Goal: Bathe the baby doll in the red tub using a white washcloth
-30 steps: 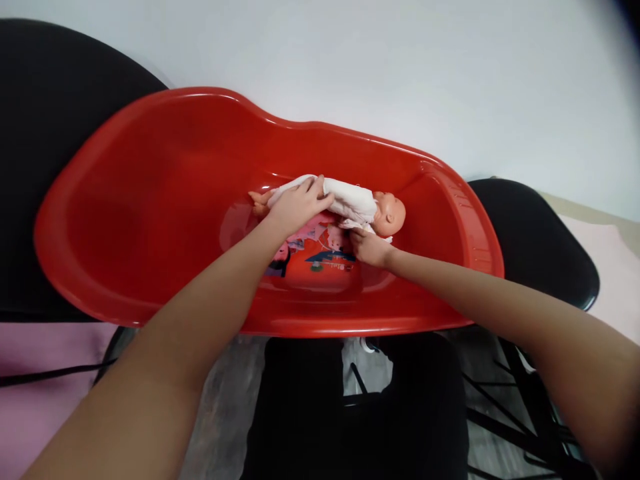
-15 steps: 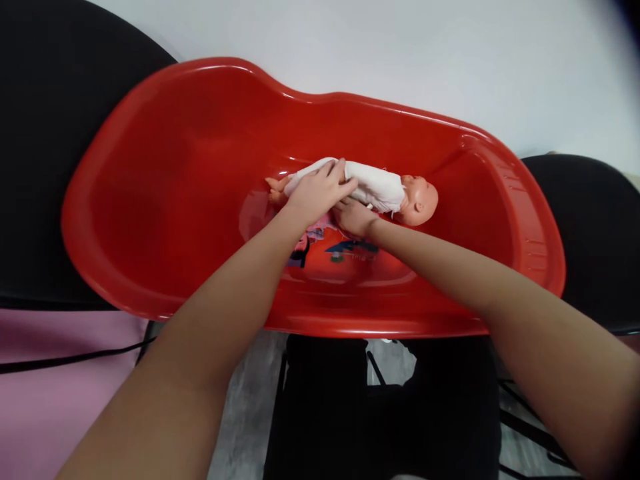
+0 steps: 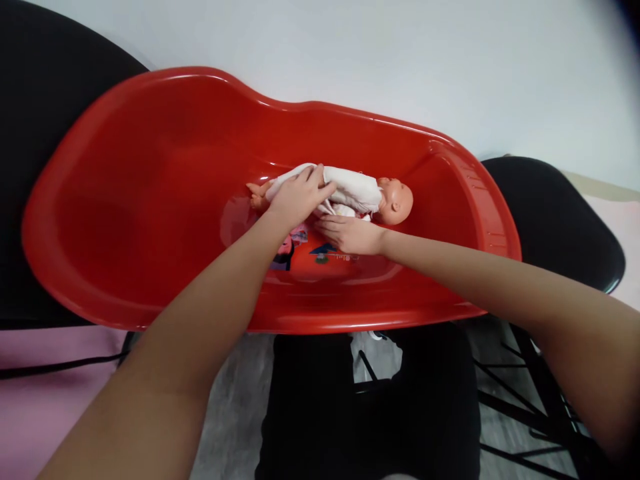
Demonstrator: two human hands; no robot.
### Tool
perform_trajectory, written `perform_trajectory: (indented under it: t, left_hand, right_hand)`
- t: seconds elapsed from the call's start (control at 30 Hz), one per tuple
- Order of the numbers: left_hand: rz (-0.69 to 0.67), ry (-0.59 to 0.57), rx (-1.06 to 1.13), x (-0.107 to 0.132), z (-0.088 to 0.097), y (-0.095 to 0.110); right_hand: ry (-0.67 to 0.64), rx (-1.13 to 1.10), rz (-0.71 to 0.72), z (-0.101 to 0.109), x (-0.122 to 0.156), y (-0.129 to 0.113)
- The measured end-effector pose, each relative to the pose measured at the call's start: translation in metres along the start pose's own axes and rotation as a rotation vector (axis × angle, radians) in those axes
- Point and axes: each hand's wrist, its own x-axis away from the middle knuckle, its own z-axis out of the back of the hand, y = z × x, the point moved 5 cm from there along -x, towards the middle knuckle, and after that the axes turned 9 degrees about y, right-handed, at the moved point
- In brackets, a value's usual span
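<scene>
A small baby doll (image 3: 367,193) in a white cloth suit lies on its back inside a red plastic baby tub (image 3: 150,193), head to the right. My left hand (image 3: 299,197) rests on the doll's legs and lower body, fingers curled over the cloth. My right hand (image 3: 347,235) lies flat, fingers pointing left, against the near side of the doll's body, just above a colourful cartoon sticker (image 3: 310,250) on the tub floor. Whether the right hand grips the cloth cannot be told.
The tub stands across black chairs: one at the far left (image 3: 45,100), one at the right (image 3: 555,220), one below in front (image 3: 370,400). A white wall lies behind. Grey floor and black chair legs show at the lower right, a pink surface at the lower left.
My right hand slid from beside the doll's head toward its middle, then flattened along its near side. My left hand stayed on the legs. The view shifted a little.
</scene>
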Motion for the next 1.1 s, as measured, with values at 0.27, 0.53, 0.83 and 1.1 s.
perform_trajectory:
  t: [0.27,0.53,0.83,1.1]
  left_hand:
    - [-0.012,-0.017,-0.016,-0.001,0.003,0.002]
    - [0.008,0.003,-0.002,-0.001,0.006,0.004]
    - [0.018,-0.022,-0.048,0.000,0.005,0.004]
    - [0.011,-0.082,-0.105,-0.002,0.009,0.008]
  right_hand:
    - [-0.214,-0.040,-0.130,-0.018,0.013,0.039]
    - [-0.144,-0.185,-0.146,-0.007,0.115,0.024]
    - [-0.031,-0.283,-0.188,0.040,0.049,0.044]
    - [-0.149,-0.291,-0.387,0.030,0.128,0.040]
